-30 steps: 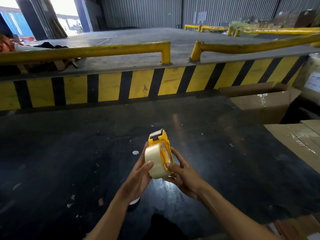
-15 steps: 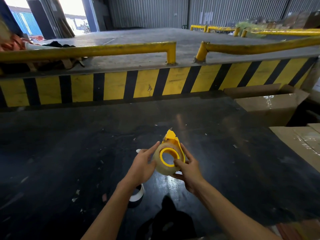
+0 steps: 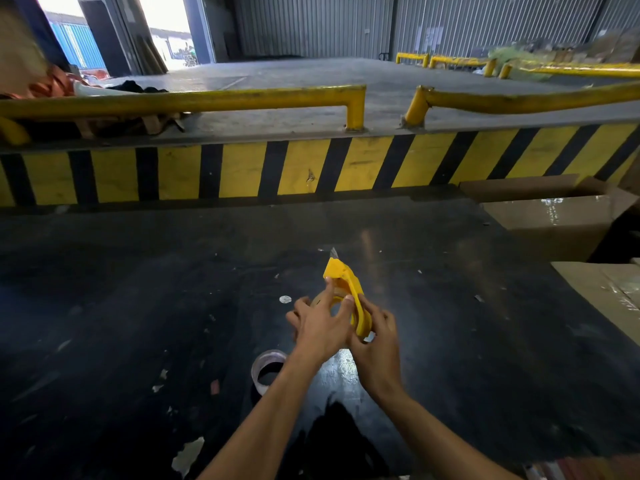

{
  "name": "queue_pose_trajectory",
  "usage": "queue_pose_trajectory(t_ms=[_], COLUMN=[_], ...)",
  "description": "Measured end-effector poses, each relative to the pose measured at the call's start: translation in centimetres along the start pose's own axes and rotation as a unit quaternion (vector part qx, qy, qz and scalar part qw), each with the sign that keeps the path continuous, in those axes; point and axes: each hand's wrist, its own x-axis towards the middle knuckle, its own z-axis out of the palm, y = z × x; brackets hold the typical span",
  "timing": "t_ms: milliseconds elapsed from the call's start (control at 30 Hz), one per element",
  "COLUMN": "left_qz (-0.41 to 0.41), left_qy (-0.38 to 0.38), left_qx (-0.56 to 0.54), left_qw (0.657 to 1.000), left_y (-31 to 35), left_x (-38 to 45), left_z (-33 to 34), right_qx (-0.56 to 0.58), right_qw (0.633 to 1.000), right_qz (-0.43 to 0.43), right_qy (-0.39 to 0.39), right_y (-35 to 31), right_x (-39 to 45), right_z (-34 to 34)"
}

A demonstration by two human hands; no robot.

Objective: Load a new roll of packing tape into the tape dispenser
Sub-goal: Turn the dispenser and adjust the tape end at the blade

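I hold a yellow tape dispenser (image 3: 346, 282) above the black table, its metal blade end pointing away from me. A clear roll of packing tape (image 3: 318, 301) sits in it, mostly hidden behind my fingers. My left hand (image 3: 317, 327) covers the roll's left side, fingers spread across it with the fingertips on its face. My right hand (image 3: 375, 336) grips the dispenser's yellow body from the right and below. Another tape roll (image 3: 265, 368), nearly used up, lies flat on the table under my left wrist.
The black table (image 3: 138, 323) carries scattered paper scraps. Cardboard boxes (image 3: 554, 220) stand at the right edge. A yellow-and-black striped dock edge (image 3: 242, 171) with yellow rails runs beyond the table.
The dispenser turned so its edge faces me instead of the roll's open face. My left hand slid over the roll and both hands moved slightly up and right.
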Motion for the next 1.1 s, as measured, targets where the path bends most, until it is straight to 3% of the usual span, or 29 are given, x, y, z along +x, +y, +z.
queue_pose_trajectory(t_ms=[67, 200, 300, 500, 667, 800, 933, 1100], left_qz=[0.001, 0.028, 0.052, 0.071, 0.077, 0.105, 0.134, 0.141], left_qy=[0.028, 0.049, 0.088, 0.074, 0.070, 0.061, 0.057, 0.059], left_qx=[0.010, -0.125, -0.149, -0.192, -0.211, -0.175, -0.157, -0.158], left_qw=[1.000, 0.991, 0.984, 0.976, 0.972, 0.977, 0.977, 0.976], left_y=[0.3, 0.5, 0.2, -0.7, -2.7, -4.0, -5.4, -6.5], left_x=[-0.2, -0.4, -0.6, -0.1, 1.3, 1.1, 0.7, 0.8], left_z=[0.3, 0.5, 0.5, 0.0, -0.3, -0.7, -0.5, 0.6], right_qx=[-0.006, -0.033, -0.048, -0.093, -0.042, 0.012, -0.005, 0.025], right_qw=[1.000, 0.997, 0.995, 0.986, 0.980, 0.986, 0.995, 0.988], right_qz=[-0.024, -0.071, -0.087, -0.137, -0.158, -0.124, -0.057, 0.083], right_qy=[0.014, 0.020, 0.005, -0.024, -0.114, -0.112, -0.082, -0.125], right_y=[0.2, 0.5, 0.6, 0.6, 1.5, 0.5, -0.3, -1.9], right_x=[-0.2, -0.4, -0.6, -0.7, -0.9, -0.5, 2.4, 6.9], right_z=[0.3, 0.6, 0.5, 0.3, -0.4, -0.8, -0.8, -0.8])
